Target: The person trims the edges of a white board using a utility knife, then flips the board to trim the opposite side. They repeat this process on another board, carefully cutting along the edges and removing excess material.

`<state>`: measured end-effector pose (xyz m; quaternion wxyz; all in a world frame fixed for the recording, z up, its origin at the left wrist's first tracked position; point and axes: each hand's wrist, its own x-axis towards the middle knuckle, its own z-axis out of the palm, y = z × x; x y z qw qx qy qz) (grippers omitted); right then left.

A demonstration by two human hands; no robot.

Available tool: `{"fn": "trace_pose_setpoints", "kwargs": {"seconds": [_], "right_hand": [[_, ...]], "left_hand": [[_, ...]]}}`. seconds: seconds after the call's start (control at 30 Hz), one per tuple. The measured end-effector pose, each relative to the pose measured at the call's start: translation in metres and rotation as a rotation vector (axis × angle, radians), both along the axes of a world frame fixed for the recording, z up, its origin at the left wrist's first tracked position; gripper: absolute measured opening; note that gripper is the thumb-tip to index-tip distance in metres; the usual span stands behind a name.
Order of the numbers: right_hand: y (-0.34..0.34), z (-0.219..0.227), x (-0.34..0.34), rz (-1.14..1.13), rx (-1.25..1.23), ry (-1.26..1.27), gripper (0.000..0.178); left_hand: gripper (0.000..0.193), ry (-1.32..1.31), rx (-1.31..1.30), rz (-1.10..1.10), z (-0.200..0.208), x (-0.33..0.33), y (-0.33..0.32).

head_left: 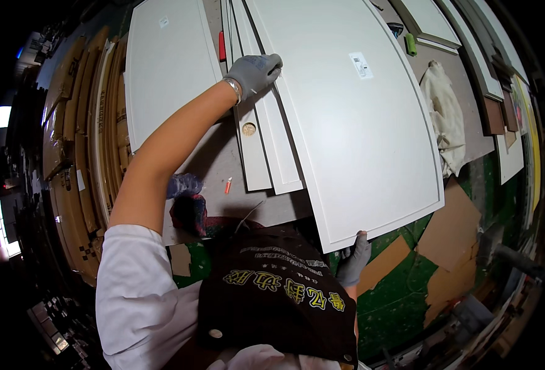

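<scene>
A large white cabinet panel (359, 135) with a raised border and a small label lies tilted across the bench in front of me. My left hand (254, 74), in a grey glove, closes on its long left edge. At the near edge, my right hand (354, 259), also gloved, grips the panel near its middle, thumb tip on the edge and the other fingers partly hidden beneath. Under its left side are narrower white panels (278, 154), one with a round hole (249, 129) showing raw chipboard.
Another white panel (168, 74) lies at the far left, beside stacked brown cardboard (78, 154). A small orange-capped tube (228, 185) rests on the bench. Cream cloth (442, 117) and a green object (410, 44) lie to the right. Cardboard sheets (451, 228) cover part of the green floor.
</scene>
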<state>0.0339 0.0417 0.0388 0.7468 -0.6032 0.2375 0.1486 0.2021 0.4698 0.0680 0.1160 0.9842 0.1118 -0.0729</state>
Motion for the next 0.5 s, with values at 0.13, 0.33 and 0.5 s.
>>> {"fn": "trace_pose_setpoints", "kwargs": {"seconds": [0.13,0.33,0.5], "right_hand": [[-0.004,-0.001,-0.001,0.023,0.006,-0.016,0.026],[0.001,-0.001,-0.002,-0.055,0.000,-0.002,0.025],[-0.003,0.002,-0.004,-0.001,-0.027,0.026,0.028]], "left_hand": [[0.032,-0.141,-0.319,0.087,-0.020,-0.005,0.014],[0.034,-0.005,-0.714,0.281,-0.026,-0.009,0.011],[0.028,-0.251,-0.405,0.337,-0.031,0.004,0.018]]}}
